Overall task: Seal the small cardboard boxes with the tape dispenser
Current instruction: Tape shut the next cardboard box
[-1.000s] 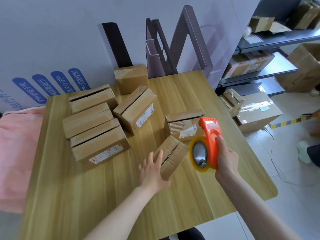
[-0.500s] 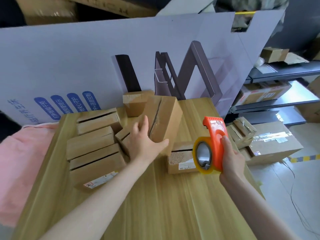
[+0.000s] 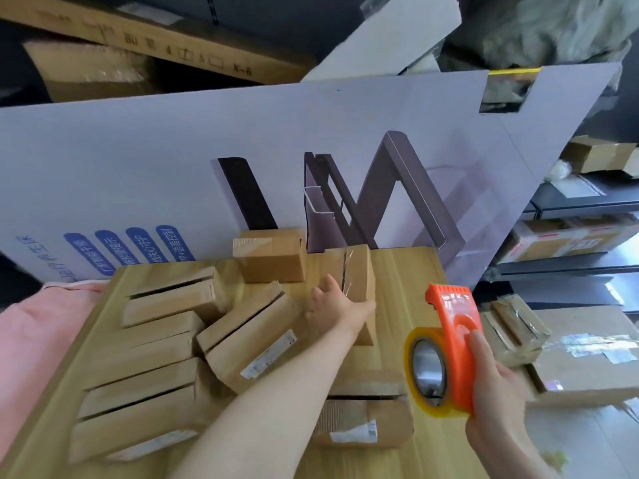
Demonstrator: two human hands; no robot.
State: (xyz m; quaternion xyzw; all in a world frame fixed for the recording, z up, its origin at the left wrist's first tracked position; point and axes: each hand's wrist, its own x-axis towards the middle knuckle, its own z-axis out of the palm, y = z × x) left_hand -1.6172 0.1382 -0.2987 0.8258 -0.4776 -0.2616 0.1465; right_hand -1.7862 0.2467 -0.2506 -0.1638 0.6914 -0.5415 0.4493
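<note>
The wooden table carries several small cardboard boxes, most lying left of the left hand. Its fingers and thumb clasp an upright taped box (seam towards the camera). The right hand curls its fingers round the orange tape dispenser, to the right of the left fingers and nearer the camera.

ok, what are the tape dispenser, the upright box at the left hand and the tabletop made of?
Tape dispenser: orange moulded plastic, slightly glossy, uniform colour; inside its roll the core shines like metal or film, unclear. Upright box: matte brown cardboard, a glossy clear-tape strip along its seam. Tabletop: smooth light wood grain, probably laminate, possibly solid wood.
</note>
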